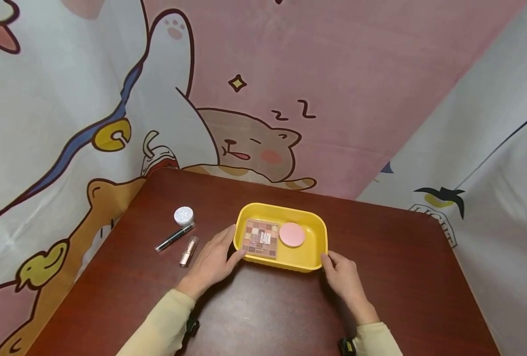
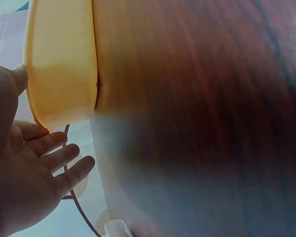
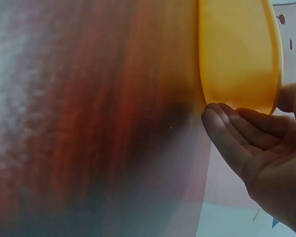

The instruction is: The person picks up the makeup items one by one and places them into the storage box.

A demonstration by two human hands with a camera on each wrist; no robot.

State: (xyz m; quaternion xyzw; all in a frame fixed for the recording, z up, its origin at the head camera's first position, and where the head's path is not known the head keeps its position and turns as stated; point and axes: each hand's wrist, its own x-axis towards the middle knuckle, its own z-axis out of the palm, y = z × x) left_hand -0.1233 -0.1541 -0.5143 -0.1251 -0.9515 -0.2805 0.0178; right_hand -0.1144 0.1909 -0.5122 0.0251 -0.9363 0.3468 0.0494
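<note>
A yellow plastic bin (image 1: pixel 296 257) stands on the table in the head view, between both hands. Inside it lie an eyeshadow palette (image 1: pixel 261 239) lettered BACK, on the left, and a round pink disc (image 1: pixel 292 234) beside it. My left hand (image 1: pixel 214 259) grips the bin's left end, thumb at the rim; in the left wrist view the other fingers spread behind its corner. The right end is held by my right hand (image 1: pixel 344 278), its thumb at the rim and its fingers (image 3: pixel 241 131) against the outer wall in the right wrist view.
Left of the bin lie a white round case (image 1: pixel 184 215) with a star, a dark slim tube (image 1: pixel 175 237) and a rose-gold lipstick (image 1: pixel 189 251). The brown table (image 1: pixel 397 262) is bounded at the back by a printed cartoon curtain (image 1: pixel 334 99).
</note>
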